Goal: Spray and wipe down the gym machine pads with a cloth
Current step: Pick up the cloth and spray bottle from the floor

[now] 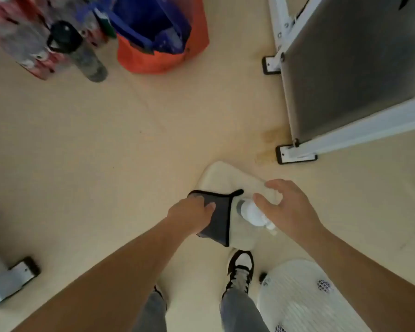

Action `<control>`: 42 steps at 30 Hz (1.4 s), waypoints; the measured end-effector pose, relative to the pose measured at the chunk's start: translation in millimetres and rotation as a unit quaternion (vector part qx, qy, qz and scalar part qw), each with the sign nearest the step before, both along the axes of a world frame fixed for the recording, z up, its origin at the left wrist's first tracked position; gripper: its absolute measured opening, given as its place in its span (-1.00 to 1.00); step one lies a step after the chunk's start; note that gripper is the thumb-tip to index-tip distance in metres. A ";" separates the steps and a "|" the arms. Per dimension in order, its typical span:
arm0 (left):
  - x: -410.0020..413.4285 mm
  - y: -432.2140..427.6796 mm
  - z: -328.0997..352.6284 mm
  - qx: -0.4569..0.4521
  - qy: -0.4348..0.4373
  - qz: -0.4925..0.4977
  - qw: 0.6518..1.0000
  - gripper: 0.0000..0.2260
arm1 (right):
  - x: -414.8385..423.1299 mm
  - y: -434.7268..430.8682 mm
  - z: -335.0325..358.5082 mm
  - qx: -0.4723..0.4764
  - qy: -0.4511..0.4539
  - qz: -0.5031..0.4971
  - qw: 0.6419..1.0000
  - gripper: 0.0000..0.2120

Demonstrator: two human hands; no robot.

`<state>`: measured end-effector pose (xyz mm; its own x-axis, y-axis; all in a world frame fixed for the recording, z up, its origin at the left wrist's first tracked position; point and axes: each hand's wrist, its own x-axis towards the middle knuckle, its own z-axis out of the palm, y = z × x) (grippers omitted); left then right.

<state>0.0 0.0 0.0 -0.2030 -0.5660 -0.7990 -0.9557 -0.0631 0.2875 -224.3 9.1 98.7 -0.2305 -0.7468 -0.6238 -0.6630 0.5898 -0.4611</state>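
Observation:
A cream gym machine pad point(219, 178) sits low in front of me. A dark grey cloth with black edging point(219, 218) lies on its near left part, and my left hand point(189, 215) grips the cloth's left edge, thumb on top. A white spray bottle point(250, 212) stands on the pad just right of the cloth. My right hand point(288, 207) hovers over and beside the bottle with fingers spread and relaxed, not closed round it.
A white-framed machine with a grey panel point(345, 68) stands at the right, its feet point(295, 155) on the floor. An orange and blue bag point(163, 37) and a dark bottle point(82, 51) are at the back left. A white ribbed platform point(304, 298) and my shoe point(240, 269) are close below.

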 end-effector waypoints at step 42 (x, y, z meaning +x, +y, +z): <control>229.5 -6.6 624.0 -0.246 0.428 0.401 0.772 -0.53 | 339.1 -85.0 539.1 -0.201 -0.277 -0.030 0.939 -0.55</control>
<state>229.5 -6.6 624.0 0.0362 -0.9761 -0.2142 -0.1135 -0.2170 0.9696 114.8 -75.9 637.8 -0.0031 -0.9440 -0.3299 -0.2263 0.3221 -0.9193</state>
